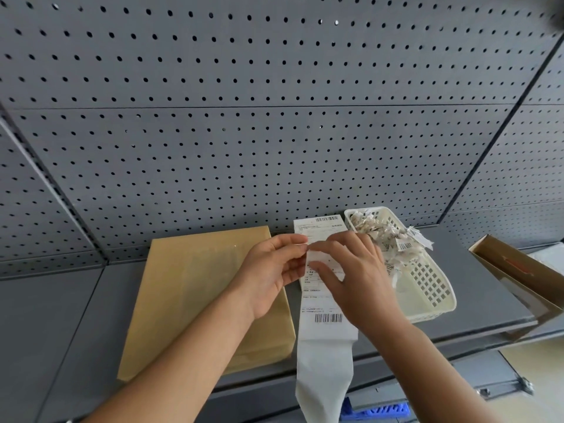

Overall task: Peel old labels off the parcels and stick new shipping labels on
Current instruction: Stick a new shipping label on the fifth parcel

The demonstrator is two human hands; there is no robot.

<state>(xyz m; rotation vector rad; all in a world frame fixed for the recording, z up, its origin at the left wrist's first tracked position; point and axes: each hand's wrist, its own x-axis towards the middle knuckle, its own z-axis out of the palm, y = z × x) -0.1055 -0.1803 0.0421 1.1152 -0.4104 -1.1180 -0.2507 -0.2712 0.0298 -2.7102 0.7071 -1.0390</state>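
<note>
A flat brown paper parcel (195,288) lies on the grey shelf (61,315), with a paler rectangular patch on its face. To its right a long white strip of shipping labels (328,328) runs from the pegboard to past the shelf's front edge, its blank tail hanging down. My left hand (271,270) pinches the strip's left edge near the top between thumb and fingers. My right hand (354,270) lies over the strip from the right, its fingertips meeting the left hand's at the same edge. Whether a label is lifting there is hidden by the fingers.
A cream plastic basket (427,288) full of torn label scraps stands right of the strip. An open cardboard box (518,270) sits at the far right edge. Grey pegboard (274,117) forms the back wall. Something blue (378,410) shows below the shelf.
</note>
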